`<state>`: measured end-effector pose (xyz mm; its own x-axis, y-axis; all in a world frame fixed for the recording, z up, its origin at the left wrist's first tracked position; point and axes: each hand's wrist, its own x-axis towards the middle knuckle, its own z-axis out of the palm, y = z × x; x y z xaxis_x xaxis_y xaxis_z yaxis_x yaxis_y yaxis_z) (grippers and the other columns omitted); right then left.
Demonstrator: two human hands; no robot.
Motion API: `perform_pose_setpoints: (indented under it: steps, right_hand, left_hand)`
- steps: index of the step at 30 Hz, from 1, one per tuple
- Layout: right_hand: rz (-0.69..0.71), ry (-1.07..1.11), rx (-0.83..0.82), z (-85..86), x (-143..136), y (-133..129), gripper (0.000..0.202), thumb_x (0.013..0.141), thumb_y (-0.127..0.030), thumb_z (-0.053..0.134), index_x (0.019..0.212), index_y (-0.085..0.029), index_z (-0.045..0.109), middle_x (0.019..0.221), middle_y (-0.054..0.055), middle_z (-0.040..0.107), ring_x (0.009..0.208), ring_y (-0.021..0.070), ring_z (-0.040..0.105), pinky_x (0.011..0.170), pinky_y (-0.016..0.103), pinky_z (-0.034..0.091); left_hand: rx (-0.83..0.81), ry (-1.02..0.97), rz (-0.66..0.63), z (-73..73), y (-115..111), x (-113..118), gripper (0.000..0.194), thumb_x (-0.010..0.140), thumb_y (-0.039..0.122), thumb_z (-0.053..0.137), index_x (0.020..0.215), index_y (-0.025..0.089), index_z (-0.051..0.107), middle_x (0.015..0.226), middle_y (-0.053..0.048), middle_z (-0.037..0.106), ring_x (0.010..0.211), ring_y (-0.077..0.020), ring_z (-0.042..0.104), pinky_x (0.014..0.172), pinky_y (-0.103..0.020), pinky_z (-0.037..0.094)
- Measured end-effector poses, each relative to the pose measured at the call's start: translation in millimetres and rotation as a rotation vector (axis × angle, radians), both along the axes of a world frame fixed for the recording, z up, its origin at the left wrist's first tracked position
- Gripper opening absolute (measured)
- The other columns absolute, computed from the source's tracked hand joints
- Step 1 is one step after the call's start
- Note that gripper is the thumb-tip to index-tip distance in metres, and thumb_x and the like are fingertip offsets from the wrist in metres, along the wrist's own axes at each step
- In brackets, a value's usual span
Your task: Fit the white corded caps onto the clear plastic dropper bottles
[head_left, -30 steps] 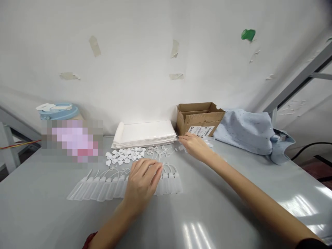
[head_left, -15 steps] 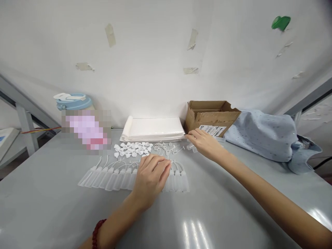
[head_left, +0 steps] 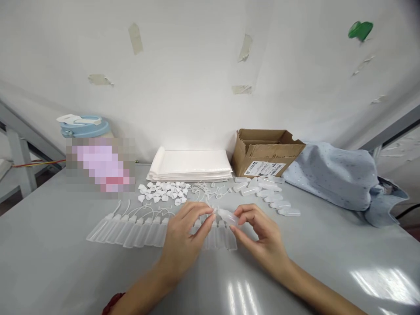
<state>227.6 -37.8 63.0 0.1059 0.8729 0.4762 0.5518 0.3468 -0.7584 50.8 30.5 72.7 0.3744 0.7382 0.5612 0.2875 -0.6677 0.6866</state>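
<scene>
In front of me my right hand pinches a small clear plastic bottle with its neck turned left. Opposite it my left hand has thumb and fingers closed on a small whitish piece at the bottle's neck, mostly hidden by the fingertips. Beneath and left of the hands lies a row of several bottles with thin white straps at their necks. Behind them are scattered white caps and a tangle of pale loose straps. Bare bottles lie loose beyond my right hand.
A stack of white padded envelopes lies against the wall, beside an open cardboard box. Light blue cloth is heaped at the right. A container with a blue lid stands at the back left, partly behind a pixelated patch.
My right hand has come back from the loose bottles by the box, bringing one bottle to my left hand. My left hand stays near the row, its fingertips now at the bottle's neck.
</scene>
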Motion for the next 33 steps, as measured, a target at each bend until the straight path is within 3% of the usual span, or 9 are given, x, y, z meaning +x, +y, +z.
perform_pose_setpoints:
  steps: [9,14,19,24,28,33]
  right_hand:
    - [0.058,0.092,-0.099,1.6,-3.5,-13.1,0.012,0.082,-0.013,0.061,0.079,-0.022,0.053,0.089,0.004,0.059,0.080,0.0161,0.060,0.067,0.028,0.051]
    - [0.095,0.085,-0.053,3.4,-4.6,-15.1,0.013,0.081,-0.012,0.061,0.085,-0.022,0.054,0.086,0.004,0.060,0.082,0.0155,0.061,0.068,0.025,0.053]
    - [0.078,0.001,-0.047,1.6,-5.5,-21.5,0.019,0.082,-0.015,0.061,0.097,-0.023,0.053,0.089,0.002,0.064,0.074,0.0118,0.064,0.065,0.020,0.055]
    - [0.070,-0.127,-0.021,-1.0,-6.5,-28.4,0.023,0.086,-0.018,0.058,0.106,-0.024,0.049,0.087,0.000,0.066,0.066,0.0100,0.064,0.061,0.016,0.055]
    - [0.098,-0.116,-0.020,-1.1,-6.7,-28.8,0.031,0.089,-0.019,0.054,0.117,-0.024,0.043,0.091,0.002,0.067,0.069,0.0109,0.064,0.063,0.018,0.056]
    - [0.102,-0.139,0.009,-0.4,-5.3,-26.5,0.037,0.089,-0.020,0.054,0.125,-0.024,0.044,0.092,0.003,0.070,0.068,0.0111,0.064,0.066,0.019,0.057]
  left_hand:
    - [0.187,-0.036,-0.101,-2.8,-10.5,4.9,0.019,0.081,0.000,0.058,0.093,0.015,0.060,0.086,-0.004,0.064,0.083,-0.0138,0.061,0.077,-0.025,0.049]
    - [0.145,-0.063,-0.142,0.2,-15.7,4.9,0.023,0.082,0.000,0.056,0.098,0.015,0.060,0.088,-0.005,0.066,0.085,-0.0153,0.061,0.077,-0.027,0.051]
    - [-0.043,-0.076,-0.144,3.8,-20.1,3.4,0.016,0.083,0.006,0.056,0.090,0.019,0.064,0.086,-0.002,0.067,0.081,-0.0129,0.063,0.073,-0.022,0.051]
    - [-0.388,-0.013,-0.118,4.0,-20.4,0.7,0.003,0.081,0.022,0.063,0.083,0.024,0.064,0.082,0.002,0.067,0.077,-0.0137,0.061,0.071,-0.024,0.050]
    - [-0.628,0.021,-0.148,5.3,-20.6,-0.8,0.010,0.081,0.034,0.064,0.087,0.027,0.066,0.086,0.002,0.066,0.080,-0.0158,0.058,0.076,-0.028,0.048]
    - [-0.700,-0.011,-0.215,8.0,-19.7,1.6,0.011,0.081,0.035,0.062,0.085,0.026,0.068,0.088,0.000,0.066,0.080,-0.0165,0.057,0.078,-0.029,0.047]
